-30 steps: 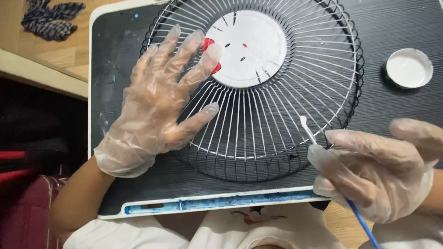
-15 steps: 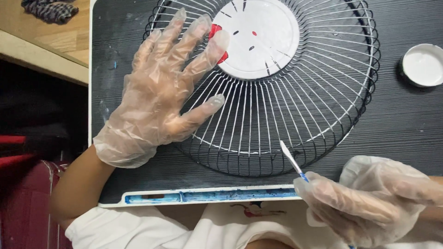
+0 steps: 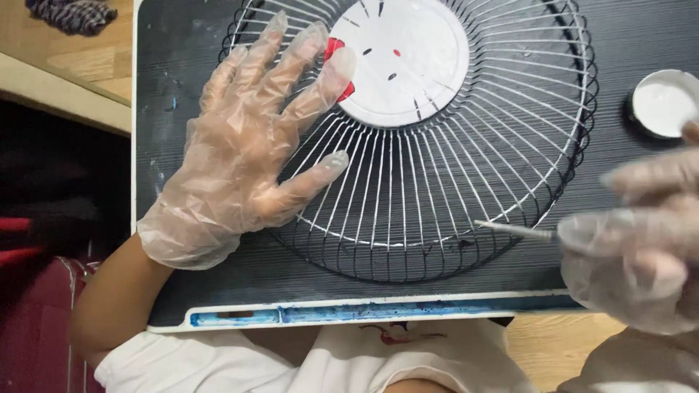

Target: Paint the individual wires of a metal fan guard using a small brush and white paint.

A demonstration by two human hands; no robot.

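Here the left hand (image 3: 244, 156) lies open and flat on the fan grille (image 3: 415, 138) on the black board (image 3: 182, 73), while the right hand (image 3: 641, 240) pinches a thin brush (image 3: 513, 230) at the lower wires; painting them demands a steady tip.

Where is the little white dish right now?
In the head view, the white dish sits at the far right on the dark board, beside the fan grille, just above the right hand.

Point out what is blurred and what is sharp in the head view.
Head view: the gloved right hand and its thin brush are smeared by motion blur; the gloved left hand, flat on the wire fan guard, is sharp, as is the guard's white centre disc.
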